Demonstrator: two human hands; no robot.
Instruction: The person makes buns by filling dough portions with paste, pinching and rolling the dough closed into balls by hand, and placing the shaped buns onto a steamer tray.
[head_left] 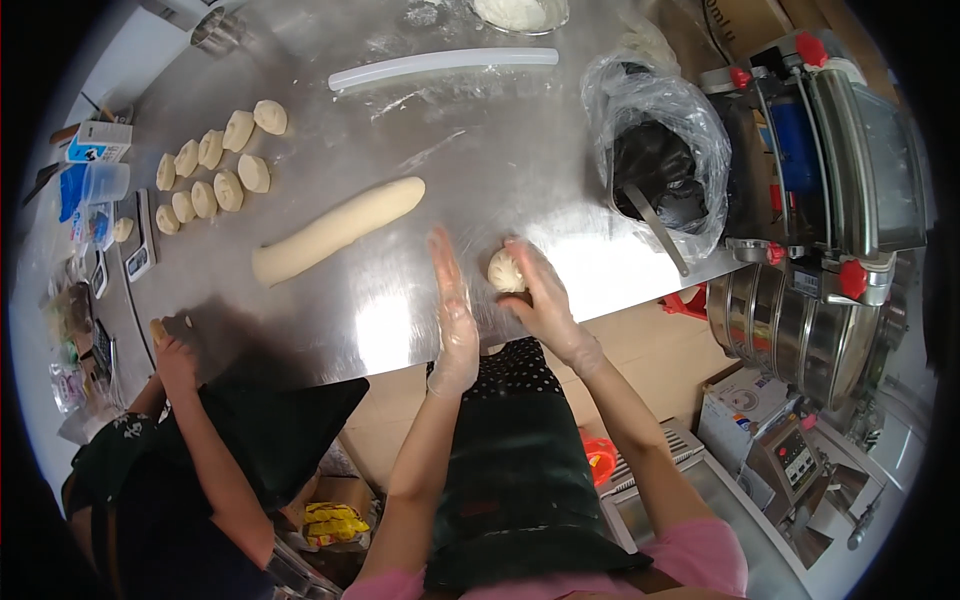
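Here, I see the pleated bun (504,272) towards the near edge of the worktop (500,130), fingers of the right hand (547,305) curved against it, grip unclear; the left hand (456,325) is straight-fingered, empty. Probably light, soft, easily dented: cup its sides.

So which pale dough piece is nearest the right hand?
The small round creased white dough ball, beside the right hand; the long smooth dough roll and two rows of cut white pieces lie farther left.

Pink sleeves (705,556), dark green apron (512,485), clear gloves (458,345)
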